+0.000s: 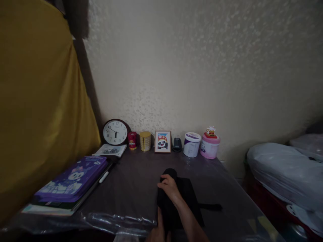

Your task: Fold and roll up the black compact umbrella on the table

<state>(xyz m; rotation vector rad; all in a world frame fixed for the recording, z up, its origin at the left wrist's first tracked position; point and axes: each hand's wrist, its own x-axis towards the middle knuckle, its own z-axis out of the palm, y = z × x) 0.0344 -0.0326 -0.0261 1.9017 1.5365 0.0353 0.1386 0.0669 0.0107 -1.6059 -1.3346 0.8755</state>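
A black piece of cloth (186, 196) lies on the dark table (131, 188) near its front edge. My right hand (169, 187) rests on the cloth's far end with its fingers curled over the fabric. My left hand (158, 228) is at the bottom edge of the view. One finger of it is stretched flat against the cloth's near left side, and the rest of that hand is out of view.
Along the wall stand a round clock (115, 132), a red tin (132, 140), a gold tin (145, 140), a framed panda picture (163, 141), a white tub (191, 144) and a pink tub (210, 146). A purple case on books (72, 179) sits left; a bagged bundle (285, 171) right.
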